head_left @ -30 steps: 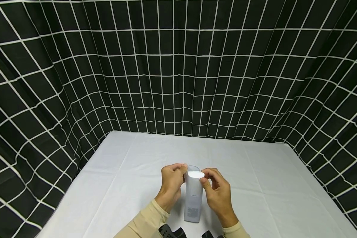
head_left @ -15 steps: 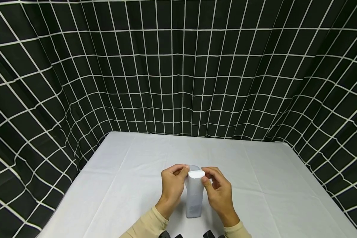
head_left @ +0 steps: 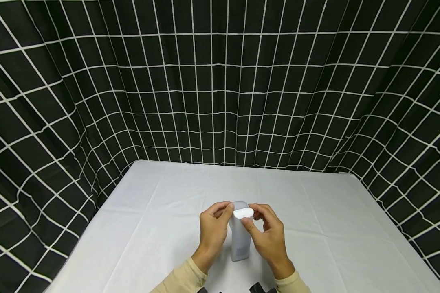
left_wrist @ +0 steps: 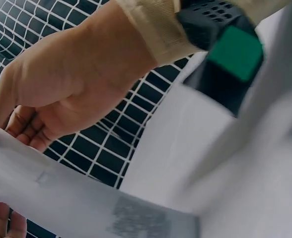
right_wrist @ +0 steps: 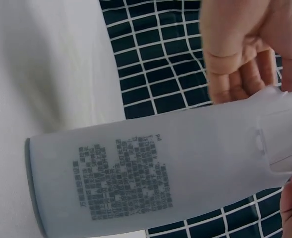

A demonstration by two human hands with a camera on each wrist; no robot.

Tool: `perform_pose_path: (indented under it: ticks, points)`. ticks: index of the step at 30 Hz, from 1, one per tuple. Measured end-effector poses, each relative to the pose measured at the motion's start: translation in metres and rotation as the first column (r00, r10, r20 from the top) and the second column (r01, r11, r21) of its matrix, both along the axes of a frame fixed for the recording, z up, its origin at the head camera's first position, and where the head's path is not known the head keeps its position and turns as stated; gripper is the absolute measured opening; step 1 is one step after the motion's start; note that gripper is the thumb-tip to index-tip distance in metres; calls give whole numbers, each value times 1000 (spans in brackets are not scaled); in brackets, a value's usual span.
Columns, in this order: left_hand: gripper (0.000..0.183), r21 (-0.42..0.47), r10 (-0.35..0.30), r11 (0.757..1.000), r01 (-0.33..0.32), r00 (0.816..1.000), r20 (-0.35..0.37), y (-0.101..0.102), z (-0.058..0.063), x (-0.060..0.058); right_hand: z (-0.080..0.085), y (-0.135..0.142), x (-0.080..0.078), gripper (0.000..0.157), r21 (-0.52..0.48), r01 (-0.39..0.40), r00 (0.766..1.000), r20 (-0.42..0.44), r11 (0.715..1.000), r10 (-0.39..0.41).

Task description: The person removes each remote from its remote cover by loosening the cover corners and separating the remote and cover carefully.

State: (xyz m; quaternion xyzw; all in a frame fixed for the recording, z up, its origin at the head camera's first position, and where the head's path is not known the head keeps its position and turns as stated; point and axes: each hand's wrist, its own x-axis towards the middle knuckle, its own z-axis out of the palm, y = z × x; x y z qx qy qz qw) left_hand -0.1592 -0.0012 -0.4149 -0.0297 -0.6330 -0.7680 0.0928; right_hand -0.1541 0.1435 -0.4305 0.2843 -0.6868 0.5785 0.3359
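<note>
Both hands hold a tall, narrow, pale grey translucent plastic container [head_left: 240,238] by its upper end. Its top surface [head_left: 243,213] is bright white, and a clear rounded flap or rim [head_left: 240,204] shows just behind it. My left hand [head_left: 213,228] pinches the upper left edge between thumb and fingers. On the other side my right hand [head_left: 268,234] pinches the upper right edge, its thumb lying across the near face. A block of small dark print [right_wrist: 126,178] covers the lower part in the right wrist view, and a cutout shows near the hands' end.
A white cloth-covered table [head_left: 161,195] spreads under the hands. Black curtains [head_left: 220,89] with a white grid rise behind it and on both sides. Beige sleeves [head_left: 185,278] and dark wrist camera mounts [left_wrist: 225,54] are at the wrists.
The container's lower end has swung away from the body and appears higher in the head view. My right thumb has slid inward over its near face; the left hand keeps nearly the same place.
</note>
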Motion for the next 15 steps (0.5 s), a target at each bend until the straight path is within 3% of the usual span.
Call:
perform_pose_path:
  ticks: [6, 11, 15]
  points:
    - [27, 38, -32, 999, 29, 997, 75, 0, -9, 12, -2, 1, -1, 45, -9, 37, 999, -6, 999, -37]
    - [23, 79, 24, 997, -23, 1000, -17, 4, -16, 19, 3, -1, 2, 45, -20, 48, 999, -25, 999, -49]
    - [26, 108, 79, 992, -68, 992, -100, 8, -21, 21, 14, -4, 8, 42, -31, 65, 996, -58, 997, -67]
